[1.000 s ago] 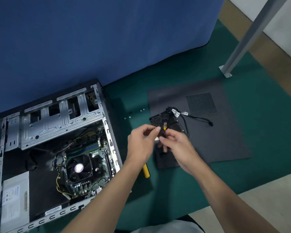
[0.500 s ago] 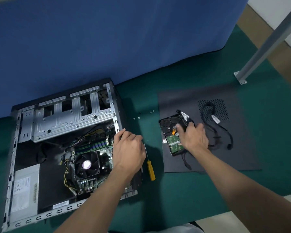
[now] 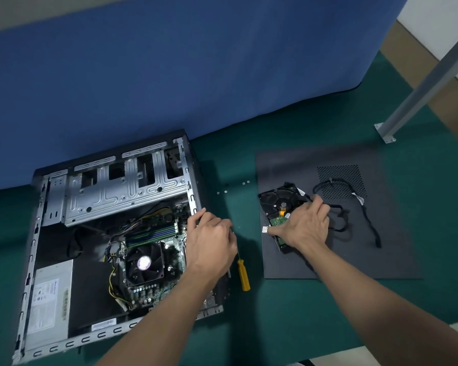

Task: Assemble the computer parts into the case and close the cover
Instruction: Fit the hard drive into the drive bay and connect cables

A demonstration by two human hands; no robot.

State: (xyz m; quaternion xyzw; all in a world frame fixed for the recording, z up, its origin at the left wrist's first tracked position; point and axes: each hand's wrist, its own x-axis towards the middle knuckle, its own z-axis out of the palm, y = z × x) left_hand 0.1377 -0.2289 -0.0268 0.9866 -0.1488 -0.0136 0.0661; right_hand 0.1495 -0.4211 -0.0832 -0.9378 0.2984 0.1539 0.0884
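Between the right hand (image 3: 304,225) gripping the hard drive (image 3: 278,204) and the left hand (image 3: 212,241) holding the case (image 3: 193,196) wall runs a strip of bare green mat (image 3: 288,313). It is open except for a yellow-handled screwdriver (image 3: 243,273) just beside the left hand and a few loose screws (image 3: 225,192) beyond it. Right of the grip, a black cable (image 3: 339,217) loops across the side panel (image 3: 381,247). Inside the case, the drive cage (image 3: 122,191) fills the far end — wires and the fan (image 3: 143,262) crowd the nearer floor.

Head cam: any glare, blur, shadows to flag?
Head view: glare whites out the black CPU fan hub; grey metal post is smeared; open grey computer case casts a soft shadow on the green mat; right hand on the black hard drive is sharp.
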